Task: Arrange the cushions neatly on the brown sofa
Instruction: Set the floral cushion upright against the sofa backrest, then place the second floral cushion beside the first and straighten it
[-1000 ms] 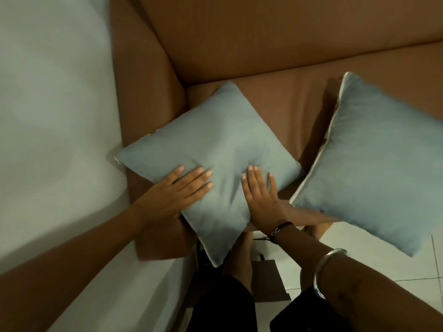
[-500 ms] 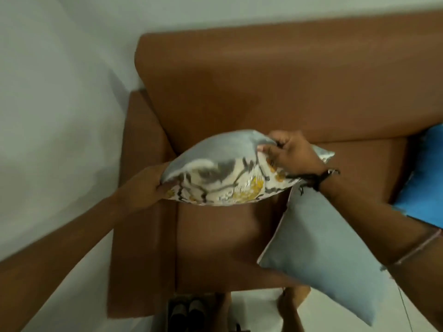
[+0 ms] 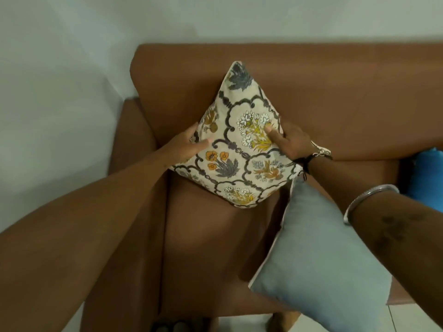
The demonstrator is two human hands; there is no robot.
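A floral-print cushion (image 3: pixel 242 142) stands on one corner against the backrest of the brown sofa (image 3: pixel 335 97), its patterned side facing me. My left hand (image 3: pixel 191 144) grips its left edge and my right hand (image 3: pixel 291 140) grips its right edge, thumbs on the front. A plain grey-blue cushion (image 3: pixel 318 257) lies tilted on the seat under my right forearm, hanging over the front edge. The edge of a bright blue cushion (image 3: pixel 426 178) shows at the far right.
The sofa's left armrest (image 3: pixel 136 144) stands close to a white wall (image 3: pixel 60 92). White tiled floor (image 3: pixel 242 324) shows below the seat front, with dark footwear (image 3: pixel 172 327) at the bottom edge.
The cushion, lying plain side up on the seat a second ago, was lifted, turned over and stood on its corner against the backrest with the floral side out. My view rose toward the backrest.
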